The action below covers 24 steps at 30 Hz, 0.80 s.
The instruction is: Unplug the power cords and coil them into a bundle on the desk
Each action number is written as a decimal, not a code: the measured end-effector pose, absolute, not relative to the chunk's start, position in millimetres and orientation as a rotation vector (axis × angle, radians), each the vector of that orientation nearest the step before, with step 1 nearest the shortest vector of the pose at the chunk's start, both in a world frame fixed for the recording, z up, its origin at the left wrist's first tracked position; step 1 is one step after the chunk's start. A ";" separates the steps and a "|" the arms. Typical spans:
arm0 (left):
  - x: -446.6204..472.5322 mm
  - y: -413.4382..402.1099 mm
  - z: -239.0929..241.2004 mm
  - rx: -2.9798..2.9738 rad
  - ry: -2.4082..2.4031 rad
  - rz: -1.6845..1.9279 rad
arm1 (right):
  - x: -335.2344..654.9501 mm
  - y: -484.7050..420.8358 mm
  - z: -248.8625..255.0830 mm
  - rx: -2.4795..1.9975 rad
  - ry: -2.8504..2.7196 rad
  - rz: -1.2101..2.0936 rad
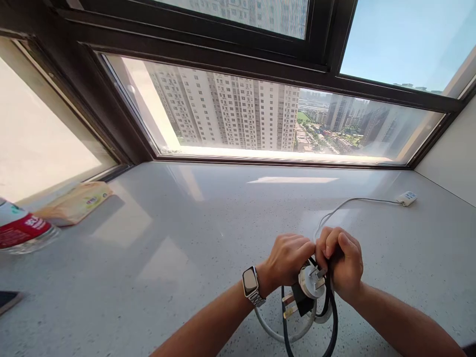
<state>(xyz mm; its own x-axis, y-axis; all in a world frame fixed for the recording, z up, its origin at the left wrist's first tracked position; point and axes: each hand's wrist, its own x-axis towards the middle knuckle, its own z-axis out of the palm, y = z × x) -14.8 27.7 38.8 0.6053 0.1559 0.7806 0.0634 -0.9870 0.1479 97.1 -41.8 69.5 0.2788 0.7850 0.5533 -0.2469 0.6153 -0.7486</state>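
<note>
My left hand (289, 260), with a watch (251, 282) on its wrist, is closed around a bundle of cables just above the sill. Beside it my right hand (344, 265) has its fingers curled in on the same bundle. A white three-pin plug (309, 281) and a black plug (303, 300) with metal pins hang below my fingers. Black cable (334, 322) and grey-white cable (273, 334) loop down toward me. From between my hands a thin white cord (353, 199) runs to a small white block (406, 198) at the right. My palms hide the middle of the bundle.
The speckled white sill (193, 277) stretches to a dark window frame (238, 163). On the left lie a tissue pack (76, 203) and a bottle with a red label (24, 230). A dark flat object (8, 300) sits at the left edge.
</note>
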 end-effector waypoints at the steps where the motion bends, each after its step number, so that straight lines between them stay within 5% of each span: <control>1: -14.1 26.9 37.9 2.705 0.205 1.336 | 96.6 -41.4 69.6 -0.588 -1.031 0.776; 14: -7.2 15.2 26.7 2.506 0.157 1.548 | 113.1 -32.9 82.1 -0.556 -0.924 0.940; 24: -9.6 27.2 41.8 2.028 0.258 1.580 | 123.7 -39.7 85.9 -0.818 -1.749 0.645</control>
<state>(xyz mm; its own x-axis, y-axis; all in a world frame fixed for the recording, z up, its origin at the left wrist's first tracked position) -9.6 27.2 41.8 0.2902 0.4683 0.8346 -0.1789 -0.8302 0.5280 123.7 -39.7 85.9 -0.2143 0.7833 0.5835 0.2165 0.6206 -0.7537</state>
